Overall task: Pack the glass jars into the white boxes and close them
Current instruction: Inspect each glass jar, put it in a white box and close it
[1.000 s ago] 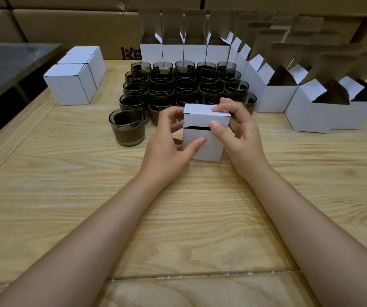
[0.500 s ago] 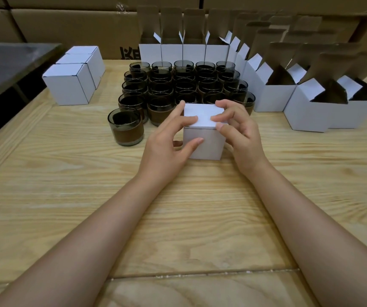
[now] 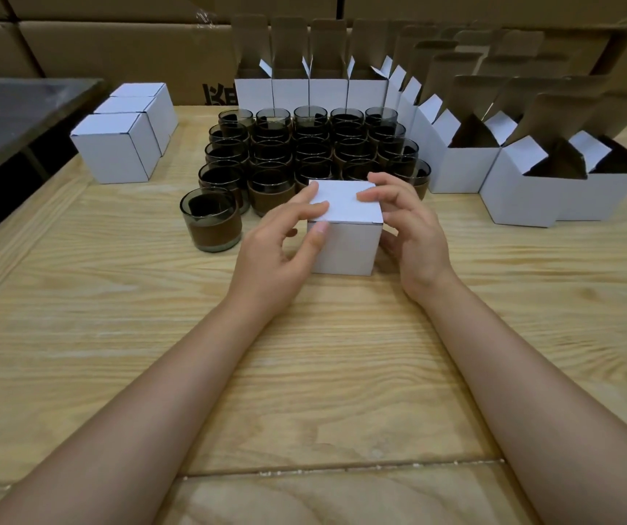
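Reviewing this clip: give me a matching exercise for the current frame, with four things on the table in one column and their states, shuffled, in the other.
Things
1. white box at the centre
2. lone jar
3. three boxes at the left
4. boxes at the right

States
A. top flaps standing up
B. unboxed, standing by itself
C. closed, untouched, in a row
D. closed, left hand and right hand touching its lid

Pairs: 1-D, 2-B, 3-C, 4-A

The closed box (image 3: 346,244) hides whatever is inside. The front jars (image 3: 270,191) mask the rear ones' lower halves. The open boxes (image 3: 291,92) cover part of the carton's (image 3: 115,47) print (image 3: 219,94).
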A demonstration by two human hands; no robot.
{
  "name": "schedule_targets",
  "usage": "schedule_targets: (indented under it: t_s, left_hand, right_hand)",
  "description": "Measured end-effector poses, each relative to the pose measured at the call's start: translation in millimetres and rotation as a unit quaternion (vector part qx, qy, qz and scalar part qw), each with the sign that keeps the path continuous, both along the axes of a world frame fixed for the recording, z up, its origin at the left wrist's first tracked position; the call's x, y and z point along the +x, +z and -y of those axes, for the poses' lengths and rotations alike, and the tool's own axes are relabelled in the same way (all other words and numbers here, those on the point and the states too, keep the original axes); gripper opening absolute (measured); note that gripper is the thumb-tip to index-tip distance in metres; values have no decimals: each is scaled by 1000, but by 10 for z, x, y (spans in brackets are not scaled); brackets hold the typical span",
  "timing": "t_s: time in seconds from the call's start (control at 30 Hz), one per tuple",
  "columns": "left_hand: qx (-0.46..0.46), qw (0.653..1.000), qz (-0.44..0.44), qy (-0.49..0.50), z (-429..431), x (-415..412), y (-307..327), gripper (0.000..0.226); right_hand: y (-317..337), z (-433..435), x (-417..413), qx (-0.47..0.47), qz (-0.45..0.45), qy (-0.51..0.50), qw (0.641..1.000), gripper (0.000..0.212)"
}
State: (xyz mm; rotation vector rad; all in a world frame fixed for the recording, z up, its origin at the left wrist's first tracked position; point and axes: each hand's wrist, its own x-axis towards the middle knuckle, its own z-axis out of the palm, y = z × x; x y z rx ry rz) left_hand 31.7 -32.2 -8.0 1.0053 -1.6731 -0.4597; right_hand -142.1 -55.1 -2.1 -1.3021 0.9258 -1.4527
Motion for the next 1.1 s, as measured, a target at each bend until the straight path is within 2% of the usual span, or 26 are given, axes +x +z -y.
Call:
schedule_targets:
  t_s: [0.1, 0.2, 0.3, 0.37, 0.53, 0.77, 0.97, 1.1]
  left_hand:
    - [-25, 1000, 14, 7, -8, -2, 16, 28]
    - [-89, 988, 106, 66, -34, 0, 43, 38]
    - [-136, 945, 237, 178, -87, -22, 55, 42]
    - [-156, 918, 294, 216, -122, -32, 71, 48]
    - [-243, 893, 318, 207, -235, 41, 209, 49]
    - [-226, 850, 403, 251, -599, 544, 286, 55]
    - [-173, 830, 407, 340, -704, 1190, 232, 48]
    - [-110, 834, 376, 388, -533, 1467, 185, 50]
  right_hand:
    - [-16, 27, -10, 26, 34, -6, 999, 33]
    - [-1, 35, -21, 32, 40, -19, 999, 27]
    - [-1, 29, 5, 39, 13, 8, 999, 27]
    - [-9, 26, 34, 41, -16, 38, 998, 26]
    - [18, 21, 27, 59, -8, 32, 998, 22]
    - [39, 4, 32, 57, -37, 36, 997, 22]
    - [47, 6, 37, 64, -33, 33, 997, 23]
    - [45, 19, 26, 70, -26, 28, 997, 23]
